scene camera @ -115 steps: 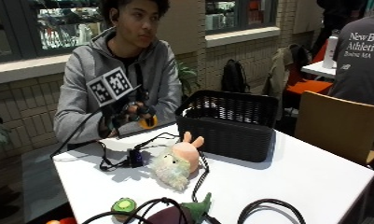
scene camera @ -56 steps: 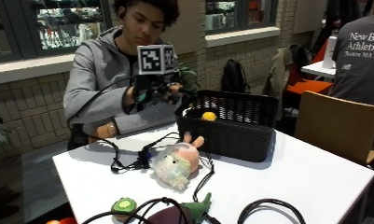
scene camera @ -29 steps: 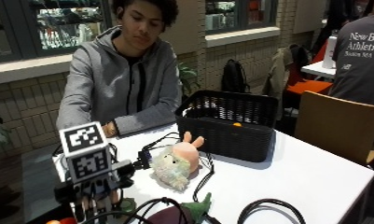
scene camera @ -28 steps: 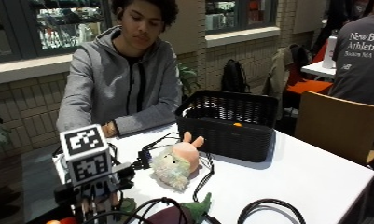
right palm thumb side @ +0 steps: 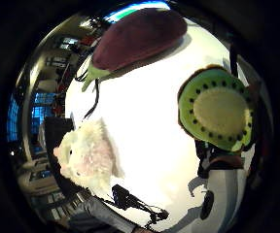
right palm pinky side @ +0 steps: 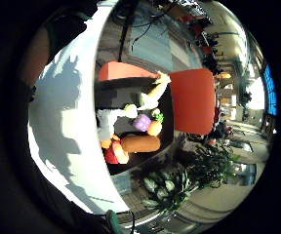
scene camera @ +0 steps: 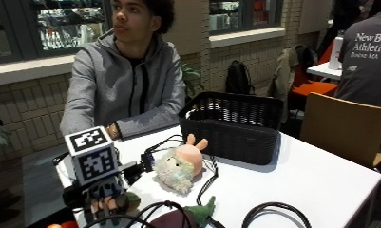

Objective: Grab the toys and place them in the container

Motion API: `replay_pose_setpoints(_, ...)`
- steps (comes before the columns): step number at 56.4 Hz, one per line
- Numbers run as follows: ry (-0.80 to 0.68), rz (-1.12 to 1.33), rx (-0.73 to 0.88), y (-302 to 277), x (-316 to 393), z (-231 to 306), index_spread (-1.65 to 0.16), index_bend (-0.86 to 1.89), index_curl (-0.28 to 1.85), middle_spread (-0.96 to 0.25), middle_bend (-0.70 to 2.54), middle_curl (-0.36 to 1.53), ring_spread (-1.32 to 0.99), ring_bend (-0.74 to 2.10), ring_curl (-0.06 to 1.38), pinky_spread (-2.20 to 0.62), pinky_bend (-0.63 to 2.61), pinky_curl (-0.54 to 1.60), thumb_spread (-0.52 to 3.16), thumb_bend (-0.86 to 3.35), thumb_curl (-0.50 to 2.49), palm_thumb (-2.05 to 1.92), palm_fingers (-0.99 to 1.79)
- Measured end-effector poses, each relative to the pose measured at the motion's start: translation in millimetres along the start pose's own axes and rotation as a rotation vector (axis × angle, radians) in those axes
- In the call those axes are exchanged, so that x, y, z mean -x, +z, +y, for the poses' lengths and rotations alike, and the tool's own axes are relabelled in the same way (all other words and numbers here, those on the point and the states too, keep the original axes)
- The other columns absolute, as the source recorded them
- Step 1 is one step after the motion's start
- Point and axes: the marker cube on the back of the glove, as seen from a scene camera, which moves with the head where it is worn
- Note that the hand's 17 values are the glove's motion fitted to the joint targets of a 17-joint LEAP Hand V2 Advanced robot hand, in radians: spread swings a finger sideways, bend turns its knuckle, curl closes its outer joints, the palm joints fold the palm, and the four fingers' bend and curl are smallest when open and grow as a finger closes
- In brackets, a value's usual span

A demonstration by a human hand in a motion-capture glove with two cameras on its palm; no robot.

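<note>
My gloved right hand (scene camera: 108,203) hangs low over the white table's (scene camera: 316,180) front left corner, fingers pointing down onto a green kiwi-slice toy (scene camera: 132,198). Nothing shows them curled round it. The thumb side palm view has the kiwi (right palm thumb side: 215,109) close to the palm, with a purple eggplant toy (right palm thumb side: 137,36) and a fluffy plush animal (right palm thumb side: 86,158) further off. The eggplant (scene camera: 177,219) lies at the front edge, and the plush (scene camera: 177,166) lies mid-table. A black woven basket (scene camera: 234,126) stands at the back.
Black cables (scene camera: 275,211) loop across the table's front and run around the plush. Something red (scene camera: 63,224) lies at the front left corner. A wooden chair (scene camera: 345,123) stands on the right. Past the table's edge, several toys (right palm pinky side: 130,131) lie in a dark box.
My hand let an orange toy go over the basket, then swung down to the front left corner beside the kiwi. In the last half second it has hardly moved.
</note>
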Motion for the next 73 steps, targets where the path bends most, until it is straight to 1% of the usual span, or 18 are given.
replay_pose_setpoints(3,-0.064,-0.016,-0.049,-14.9,11.8,4.8,-0.19,1.3,0.68,0.04,0.17,0.29,-0.08,0.12,0.08,-0.04,0.57,0.35,1.42,0.19,0.38,0.54,0.05)
replay_pose_setpoints(9,-0.21,-0.061,-0.145,-70.1,39.1,2.5,-0.17,1.36,0.68,0.03,0.18,0.3,-0.09,0.13,0.07,-0.04,0.58,0.36,1.43,0.2,0.39,0.59,0.04)
replay_pose_setpoints(15,-0.343,-0.141,-0.245,-98.7,103.1,61.7,-0.15,1.4,0.67,0.02,0.2,0.32,-0.09,0.15,0.07,-0.04,0.56,0.35,1.41,0.2,0.4,0.62,0.06)
replay_pose_setpoints(20,-0.553,-0.084,-0.355,-128.0,168.9,90.9,-0.14,1.42,0.66,0.0,0.21,0.33,-0.11,0.15,0.07,-0.04,0.54,0.35,1.42,0.2,0.41,0.63,0.08)
replay_pose_setpoints(27,-0.783,-0.066,-0.354,-143.8,247.4,130.3,-0.13,1.43,0.64,-0.01,0.22,0.35,-0.11,0.15,0.07,-0.04,0.53,0.35,1.42,0.19,0.42,0.63,0.08)
replay_pose_setpoints(32,-0.837,-0.085,-0.34,-146.0,286.0,146.4,-0.13,1.44,0.63,-0.01,0.21,0.36,-0.11,0.15,0.07,-0.04,0.52,0.35,1.43,0.18,0.42,0.63,0.09)
replay_pose_setpoints(38,-0.91,-0.101,-0.311,-143.9,314.4,161.4,-0.12,1.44,0.62,-0.01,0.22,0.37,-0.12,0.15,0.07,-0.04,0.51,0.35,1.43,0.16,0.42,0.61,0.1)
replay_pose_setpoints(45,-0.892,-0.029,-0.272,-135.8,336.1,165.7,-0.12,1.43,0.6,-0.02,0.25,0.39,-0.13,0.15,0.07,-0.04,0.5,0.35,1.4,0.13,0.43,0.6,0.11)
replay_pose_setpoints(50,-0.871,0.053,-0.138,-130.4,335.0,164.6,-0.13,1.36,0.59,-0.02,0.27,0.41,-0.13,0.18,0.08,-0.04,0.51,0.35,1.4,0.1,0.43,0.56,0.07)
replay_pose_setpoints(53,-0.855,0.128,-0.088,-129.1,324.7,159.0,-0.14,1.14,0.54,0.0,0.28,0.42,-0.12,0.22,0.11,-0.03,0.53,0.37,1.43,0.06,0.4,0.48,-0.07)
replay_pose_setpoints(54,-0.854,0.139,-0.083,-129.3,320.5,157.2,-0.14,0.92,0.49,0.0,0.29,0.42,-0.11,0.25,0.13,-0.03,0.58,0.38,1.42,0.02,0.38,0.41,-0.17)
replay_pose_setpoints(55,-0.855,0.138,-0.079,-130.0,316.2,155.4,-0.14,0.95,0.51,0.0,0.28,0.42,-0.11,0.24,0.12,-0.03,0.56,0.37,1.43,0.02,0.38,0.41,-0.13)
replay_pose_setpoints(56,-0.854,0.129,-0.077,-130.9,311.6,153.6,-0.14,0.78,0.46,0.01,0.29,0.42,-0.1,0.27,0.13,-0.03,0.58,0.37,1.42,-0.01,0.37,0.36,-0.19)
replay_pose_setpoints(57,-0.851,0.117,-0.076,-131.8,306.6,151.4,-0.13,0.54,0.39,0.02,0.3,0.42,-0.09,0.31,0.15,-0.03,0.63,0.39,1.37,-0.08,0.34,0.24,-0.29)
replay_pose_setpoints(59,-0.83,0.095,-0.076,-133.2,295.8,145.8,-0.13,0.43,0.37,0.02,0.28,0.42,-0.09,0.31,0.15,-0.03,0.63,0.38,1.36,-0.07,0.33,0.2,-0.26)
replay_pose_setpoints(63,-0.756,0.077,-0.069,-133.5,271.8,130.9,-0.13,0.28,0.31,0.03,0.24,0.41,-0.08,0.27,0.16,-0.02,0.6,0.38,1.33,-0.05,0.31,0.12,-0.21)
replay_pose_setpoints(67,-0.676,0.077,-0.043,-128.1,244.6,108.4,-0.16,0.21,0.29,0.04,0.2,0.4,-0.08,0.24,0.17,-0.02,0.57,0.37,1.31,-0.03,0.3,0.08,-0.14)
replay_pose_setpoints(73,-0.557,0.064,0.066,-101.5,212.6,66.6,-0.18,0.17,0.29,0.04,0.16,0.38,-0.07,0.21,0.17,-0.02,0.57,0.37,1.32,0.0,0.31,0.13,-0.09)
